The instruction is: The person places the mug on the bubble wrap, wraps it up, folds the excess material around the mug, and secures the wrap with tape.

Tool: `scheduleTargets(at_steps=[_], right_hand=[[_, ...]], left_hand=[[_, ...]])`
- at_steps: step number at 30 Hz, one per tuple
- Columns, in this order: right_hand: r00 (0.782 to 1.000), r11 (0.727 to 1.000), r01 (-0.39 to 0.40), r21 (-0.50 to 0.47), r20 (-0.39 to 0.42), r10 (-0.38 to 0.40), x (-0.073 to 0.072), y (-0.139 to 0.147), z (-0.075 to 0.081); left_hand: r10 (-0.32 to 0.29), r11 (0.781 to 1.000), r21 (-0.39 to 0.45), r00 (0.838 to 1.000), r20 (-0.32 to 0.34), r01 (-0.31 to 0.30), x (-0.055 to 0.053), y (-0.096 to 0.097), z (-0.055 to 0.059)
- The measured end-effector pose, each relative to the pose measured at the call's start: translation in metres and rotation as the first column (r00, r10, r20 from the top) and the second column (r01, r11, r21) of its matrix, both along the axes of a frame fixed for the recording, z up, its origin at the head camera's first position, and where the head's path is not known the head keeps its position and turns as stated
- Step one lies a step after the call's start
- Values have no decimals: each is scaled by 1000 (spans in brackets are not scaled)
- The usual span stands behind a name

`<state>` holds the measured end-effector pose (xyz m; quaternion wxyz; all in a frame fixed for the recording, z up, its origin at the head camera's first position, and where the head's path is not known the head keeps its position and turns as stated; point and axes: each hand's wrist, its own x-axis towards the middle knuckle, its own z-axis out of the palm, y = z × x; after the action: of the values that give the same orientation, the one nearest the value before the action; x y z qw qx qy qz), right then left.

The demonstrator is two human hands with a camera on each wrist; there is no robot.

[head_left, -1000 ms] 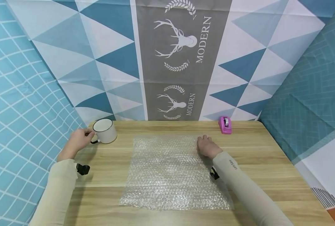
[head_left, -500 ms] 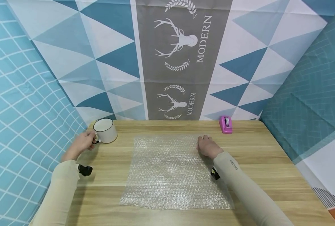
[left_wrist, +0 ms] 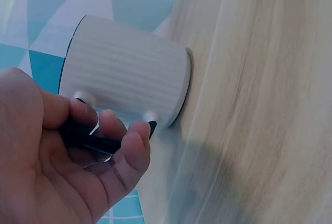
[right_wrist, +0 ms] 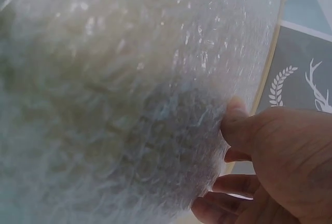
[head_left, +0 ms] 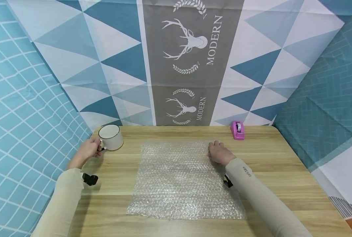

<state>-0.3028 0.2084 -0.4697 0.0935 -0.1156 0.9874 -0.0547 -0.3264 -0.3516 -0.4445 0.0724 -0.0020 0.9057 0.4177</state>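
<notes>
A white enamel mug [head_left: 112, 140] with a dark rim stands upright at the table's back left corner. My left hand [head_left: 90, 147] has its fingers curled round the mug's black handle [left_wrist: 98, 142], as the left wrist view shows up close. Flat across the middle of the table lies a clear sheet of bubble wrap [head_left: 176, 181]. At that sheet's far right corner is my right hand [head_left: 219, 153]. In the right wrist view its thumb [right_wrist: 236, 123] lies on top of the bubble wrap, with the other fingers at the edge, pinching it.
A pink tape dispenser [head_left: 237, 130] sits near the table's back edge, right of the sheet. Patterned cloth [head_left: 182, 65] hangs behind the wooden table [head_left: 282, 184], and more cloth closes off both sides.
My left hand has come in from the left and taken hold of the mug's handle. The mug, the bubble wrap and my right hand have stayed nearly in place.
</notes>
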Motion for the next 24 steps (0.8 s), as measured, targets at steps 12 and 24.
scheduleTargets(at_steps=[12,24], right_hand=[[1000,1000,-5,-5,-1,5,0,0,0],[1000,1000,-4,0,-4,4,1,1,0]], left_hand=[[-106,991,86,994,20,103,5,9,9],[-216,973,70,976,-34,218,15,29,30]])
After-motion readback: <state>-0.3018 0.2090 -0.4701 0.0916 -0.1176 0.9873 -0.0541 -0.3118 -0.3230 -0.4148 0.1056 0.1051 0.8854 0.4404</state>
